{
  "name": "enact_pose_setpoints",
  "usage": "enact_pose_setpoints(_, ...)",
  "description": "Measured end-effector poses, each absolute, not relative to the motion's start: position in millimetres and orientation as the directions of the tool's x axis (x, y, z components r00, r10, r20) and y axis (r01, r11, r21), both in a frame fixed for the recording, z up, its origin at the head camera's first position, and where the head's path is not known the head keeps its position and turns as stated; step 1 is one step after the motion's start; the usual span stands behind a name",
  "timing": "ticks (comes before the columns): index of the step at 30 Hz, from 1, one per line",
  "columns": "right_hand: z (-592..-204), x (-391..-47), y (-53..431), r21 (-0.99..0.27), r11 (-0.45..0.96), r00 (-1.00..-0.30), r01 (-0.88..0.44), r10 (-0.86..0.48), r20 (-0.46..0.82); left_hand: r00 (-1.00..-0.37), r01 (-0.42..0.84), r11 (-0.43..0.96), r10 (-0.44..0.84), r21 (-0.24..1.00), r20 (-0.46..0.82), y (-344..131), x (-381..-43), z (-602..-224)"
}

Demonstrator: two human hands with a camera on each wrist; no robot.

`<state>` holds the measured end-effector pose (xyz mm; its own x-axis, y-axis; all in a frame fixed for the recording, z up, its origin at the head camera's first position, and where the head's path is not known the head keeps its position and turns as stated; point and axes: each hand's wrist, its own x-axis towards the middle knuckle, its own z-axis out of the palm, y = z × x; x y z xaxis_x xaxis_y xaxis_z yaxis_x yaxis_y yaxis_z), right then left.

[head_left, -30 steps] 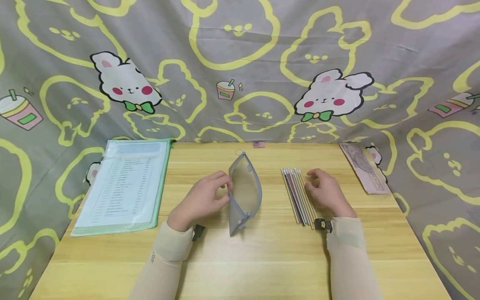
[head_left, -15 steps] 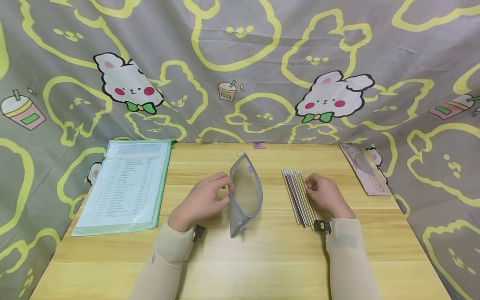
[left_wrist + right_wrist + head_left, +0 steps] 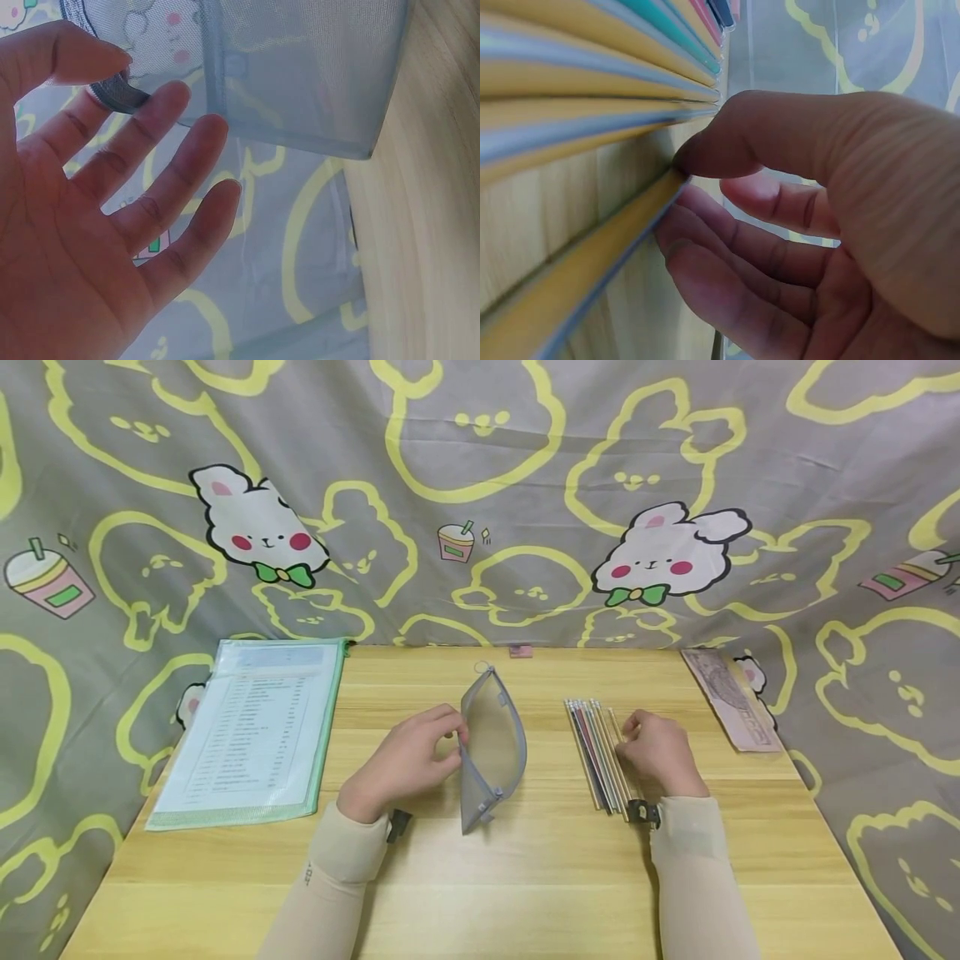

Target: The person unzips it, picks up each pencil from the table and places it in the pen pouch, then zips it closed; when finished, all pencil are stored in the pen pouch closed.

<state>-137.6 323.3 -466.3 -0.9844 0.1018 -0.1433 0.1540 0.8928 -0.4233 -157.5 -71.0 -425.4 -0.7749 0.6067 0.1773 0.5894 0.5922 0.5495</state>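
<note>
My left hand (image 3: pixel 408 756) pinches the near-left rim of a grey mesh zipper pouch (image 3: pixel 474 797), which stands with its mouth spread wide. In the left wrist view, thumb and forefinger hold the dark zipper edge (image 3: pixel 116 94) while the other fingers stay extended. A row of several pencils (image 3: pixel 588 743) lies side by side on the table right of the pouch. At its right side, my right hand (image 3: pixel 660 752) pinches one yellow pencil (image 3: pixel 592 262) between thumb and fingers, a small gap away from the row. Part of that pencil is hidden by the hand in the head view.
A clear green-edged document folder (image 3: pixel 243 735) with a printed sheet lies at the left of the wooden table (image 3: pixel 480 893). A banknote-like paper (image 3: pixel 727 697) lies at the back right, and a small pinkish piece (image 3: pixel 521 652) at the back edge. Patterned cloth (image 3: pixel 525 485) surrounds the table.
My right hand has closed on the rightmost pencil and drawn it slightly right, away from the row. The left hand keeps its hold on the pouch.
</note>
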Motion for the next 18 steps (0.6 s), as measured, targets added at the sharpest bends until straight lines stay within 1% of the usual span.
enact_pose_setpoints(5, -466, -137, 327, -0.442, 0.881, -0.983, 0.171, 0.121, -0.14, -0.775, 0.589, 0.595, 0.608, 0.547, 0.173, -71, -157, -426)
enact_pose_setpoints(9, -459, -137, 331, -0.487, 0.858, -0.986, 0.162, 0.123, -0.111, -0.771, 0.597, 0.596, 0.612, 0.536, 0.178, -71, -158, -425)
enact_pose_setpoints(13, -447, -135, 329, -0.582, 0.8, -0.989, 0.145, 0.132, -0.065, -0.766, 0.601, 0.59, 0.617, 0.539, 0.18, -71, -159, -425)
enact_pose_setpoints(18, -431, -132, 310, -0.735, 0.668, -0.987, 0.122, 0.16, -0.019, -0.766, 0.595, 0.584, 0.619, 0.552, 0.171, -72, -158, -424)
